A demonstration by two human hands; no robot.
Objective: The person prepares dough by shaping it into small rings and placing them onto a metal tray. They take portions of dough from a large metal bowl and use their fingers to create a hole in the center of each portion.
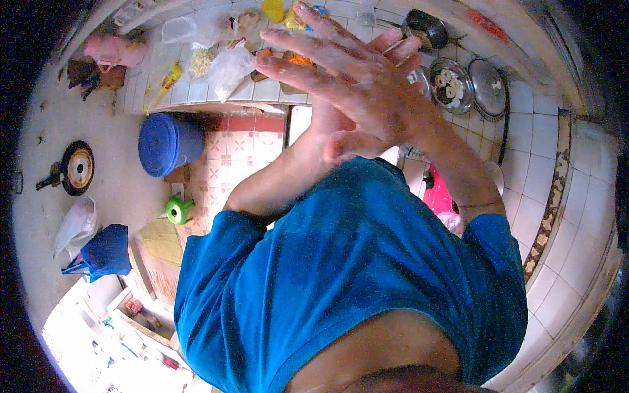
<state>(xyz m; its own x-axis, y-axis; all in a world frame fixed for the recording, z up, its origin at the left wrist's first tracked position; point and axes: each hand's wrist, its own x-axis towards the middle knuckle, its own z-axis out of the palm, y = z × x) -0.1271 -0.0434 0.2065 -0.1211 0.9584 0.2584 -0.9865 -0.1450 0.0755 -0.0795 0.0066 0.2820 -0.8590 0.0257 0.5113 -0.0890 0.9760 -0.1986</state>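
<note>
My right hand (pixel 376 91) lies across my left hand (pixel 330 117), above the front edge of a tiled counter (pixel 268 91). Whitish residue coats the right fingers, which stretch toward the upper left, spread a little apart. Behind it, the left hand is mostly covered; its fingertips show at the upper right. The palms face each other, and whatever may lie between them is hidden. Beyond the right wrist sits a metal plate (pixel 460 106) with white ring-shaped and rounded pieces. Orange shreds (pixel 300 59), which look like grated carrot, lie on a board (pixel 292 89) behind the right fingers.
A whitish plastic bag (pixel 232 71) and pale shreds (pixel 200 62) sit on the counter's left. A dark pot (pixel 432 24) and a round metal lid (pixel 487 87) stand at right. Below the counter is a blue lidded bucket (pixel 158 145). A frying pan (pixel 78 168) hangs on the wall.
</note>
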